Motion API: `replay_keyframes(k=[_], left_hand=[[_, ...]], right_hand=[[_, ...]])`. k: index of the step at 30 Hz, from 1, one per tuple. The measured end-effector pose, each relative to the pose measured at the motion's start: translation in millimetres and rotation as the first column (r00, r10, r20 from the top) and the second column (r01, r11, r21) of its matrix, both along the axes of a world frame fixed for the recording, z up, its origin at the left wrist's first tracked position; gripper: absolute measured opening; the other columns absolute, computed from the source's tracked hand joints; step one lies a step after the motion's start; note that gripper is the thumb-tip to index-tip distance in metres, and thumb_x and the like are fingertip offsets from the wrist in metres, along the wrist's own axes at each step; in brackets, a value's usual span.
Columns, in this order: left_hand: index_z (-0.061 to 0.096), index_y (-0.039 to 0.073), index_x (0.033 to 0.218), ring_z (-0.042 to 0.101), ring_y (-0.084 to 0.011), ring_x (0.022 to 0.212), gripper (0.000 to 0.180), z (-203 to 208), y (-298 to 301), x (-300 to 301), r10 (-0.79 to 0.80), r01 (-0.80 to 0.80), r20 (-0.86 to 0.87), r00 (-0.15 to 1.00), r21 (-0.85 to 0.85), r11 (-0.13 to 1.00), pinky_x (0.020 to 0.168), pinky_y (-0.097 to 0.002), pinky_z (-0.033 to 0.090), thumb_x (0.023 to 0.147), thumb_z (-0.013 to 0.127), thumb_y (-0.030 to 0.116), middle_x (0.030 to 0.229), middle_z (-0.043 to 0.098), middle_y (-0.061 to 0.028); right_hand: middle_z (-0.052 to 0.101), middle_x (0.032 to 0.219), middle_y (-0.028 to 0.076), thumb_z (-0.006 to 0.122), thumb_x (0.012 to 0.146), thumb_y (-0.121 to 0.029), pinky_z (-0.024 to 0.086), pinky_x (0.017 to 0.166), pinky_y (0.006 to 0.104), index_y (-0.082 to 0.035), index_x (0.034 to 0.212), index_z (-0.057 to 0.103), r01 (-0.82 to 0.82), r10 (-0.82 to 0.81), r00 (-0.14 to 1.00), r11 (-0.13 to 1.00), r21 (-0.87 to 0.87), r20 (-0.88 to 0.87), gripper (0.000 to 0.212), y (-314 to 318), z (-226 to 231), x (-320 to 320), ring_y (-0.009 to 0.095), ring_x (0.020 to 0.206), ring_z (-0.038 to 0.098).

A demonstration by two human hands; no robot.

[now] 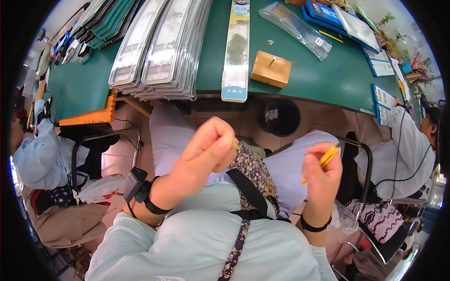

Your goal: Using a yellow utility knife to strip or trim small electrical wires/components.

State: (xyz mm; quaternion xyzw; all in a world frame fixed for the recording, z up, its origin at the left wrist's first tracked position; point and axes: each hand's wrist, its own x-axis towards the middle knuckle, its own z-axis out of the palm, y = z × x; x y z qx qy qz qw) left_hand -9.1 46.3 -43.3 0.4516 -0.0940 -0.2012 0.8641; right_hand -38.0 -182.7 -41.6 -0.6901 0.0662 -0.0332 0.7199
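My left hand (206, 150) is raised over my lap, its thumb and fingers pinched together. A tiny yellow-green bit (236, 145) shows at its fingertips, too small to name. Farther right, my right hand (322, 173) is closed round a slim yellow pen-shaped tool (328, 157) with a dark upper end. The tool slants down to the left and stays apart from the left hand. Below both hands lie my floral apron (253, 171) and its black strap (248, 189).
On the green table (323, 79) stand stacked clear trays (161, 61), a long printed box (236, 56), a wooden block (270, 69) with a metal pin, and a clear plastic sleeve (295, 28). A black bin (280, 117) sits underneath. People sit at left (40, 145) and right (401, 150).
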Motion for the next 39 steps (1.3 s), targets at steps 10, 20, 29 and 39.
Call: replay_keyframes(k=[10,20,29,39], left_hand=[[0.043,0.005,0.093,0.033,-0.0048,0.069,0.014,0.1,-21.5,-4.0,-0.15,0.146,-0.004,0.989,0.274,0.951,0.06,-0.0203,0.033,0.097,0.042,0.019,0.077,0.039,0.0032],[0.041,0.006,0.095,0.033,-0.0051,0.069,0.015,-8.2,-25.9,0.1,-0.221,0.227,-0.051,0.974,0.227,0.947,0.06,-0.0205,0.033,0.097,0.041,0.021,0.079,0.039,0.0021],[0.041,0.01,0.105,0.031,-0.0082,0.063,0.026,-10.0,-34.4,10.4,0.026,-0.096,-0.225,0.974,-0.305,0.947,0.054,-0.0208,0.027,0.095,0.04,0.033,0.081,0.037,-0.0006],[0.043,0.007,0.102,0.034,-0.0129,0.071,0.034,7.3,-46.9,15.9,0.154,-0.285,-0.296,0.943,-0.473,0.834,0.065,-0.0261,0.033,0.096,0.034,0.038,0.082,0.037,-0.0025]], right_hand=[[0.065,0.082,0.008,0.069,0.074,0.0,0.042,0.051,0.023,-0.004,0.095,0.059,-0.265,0.376,0.903,0.868,-0.421,0.207,0.023,30.1,13.8,10.1,0.017,0.057,0.057],[0.065,0.079,0.008,0.064,0.074,0.003,0.047,0.055,0.0259,-0.004,0.093,0.058,-0.155,0.373,0.885,0.8,-0.58,0.278,0.02,26.1,5.1,14.4,0.021,0.062,0.061],[0.063,0.075,0.006,0.063,0.077,0.005,0.04,0.052,0.0195,-0.002,0.089,0.059,-0.166,0.237,0.942,0.945,-0.283,0.238,0.014,30.8,4.2,8.3,0.008,0.059,0.054],[0.059,0.073,0.002,0.063,0.081,0.002,0.036,0.05,0.0165,0.0,0.089,0.058,-0.186,0.213,0.944,0.974,-0.128,0.253,0.01,62.5,-4.8,6.2,0.002,0.058,0.045]])
